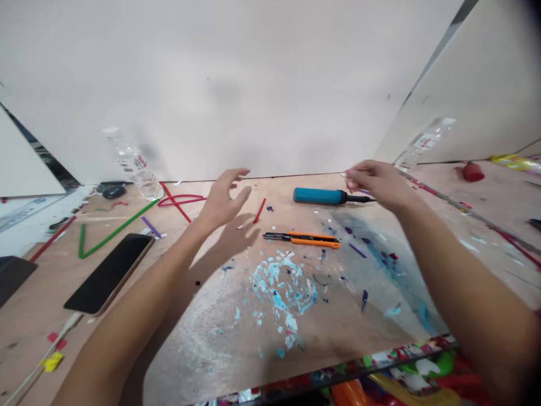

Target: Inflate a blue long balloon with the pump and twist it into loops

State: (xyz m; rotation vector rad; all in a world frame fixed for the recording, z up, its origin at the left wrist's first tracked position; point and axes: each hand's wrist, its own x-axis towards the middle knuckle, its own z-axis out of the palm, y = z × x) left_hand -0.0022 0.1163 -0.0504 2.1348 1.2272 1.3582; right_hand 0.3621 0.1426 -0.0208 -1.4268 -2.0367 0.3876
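Note:
My left hand point(224, 197) is raised over the work table, its fingers curved and apart with nothing between them. A short red stick point(260, 210) lies to the right of it on the tabletop. My right hand point(374, 179) is pinched closed around a small red piece point(349, 181), mostly hidden by the fingertips. Just left of and below that hand lies a blue-handled tool point(319, 196) with a thin dark shaft. Nearer to me is an orange utility knife point(315, 240), lying flat between my forearms.
A phone point(110, 273) with a cable lies at left, near a bent green strip point(122, 228) and a looped red strip point(180, 200). Water bottles point(137, 166) stand at both sides before a white panel point(270, 84). Blue paint flakes point(283, 282) cover the tabletop's middle.

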